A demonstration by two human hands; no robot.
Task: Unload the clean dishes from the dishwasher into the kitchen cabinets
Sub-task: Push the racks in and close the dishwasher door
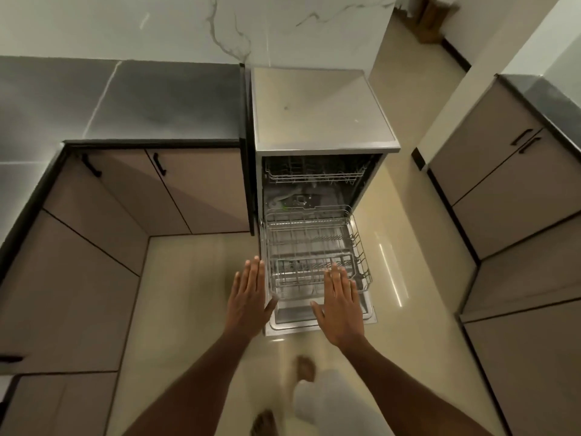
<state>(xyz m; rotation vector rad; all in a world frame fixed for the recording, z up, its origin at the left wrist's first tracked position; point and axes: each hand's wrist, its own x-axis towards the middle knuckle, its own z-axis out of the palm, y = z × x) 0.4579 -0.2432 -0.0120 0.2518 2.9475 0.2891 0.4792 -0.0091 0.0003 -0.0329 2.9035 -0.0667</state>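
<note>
Dishwasher [323, 111] beside the dark countertop [163, 99], door [320, 322] down. Two wire racks: lower rack [314, 247] pulled out over the door, upper rack [314, 176] inside, no dishes visible in either. Two hands: left hand [248, 297] and right hand [341, 305] flat, fingers straight, holding nothing, above the lower rack's front edge. Cabinets [176, 190] closed at left.

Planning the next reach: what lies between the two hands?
In the head view, the front end of the pulled-out lower rack lies between the left hand and right hand. The rack looks empty; both hands are open, holding nothing.
</note>
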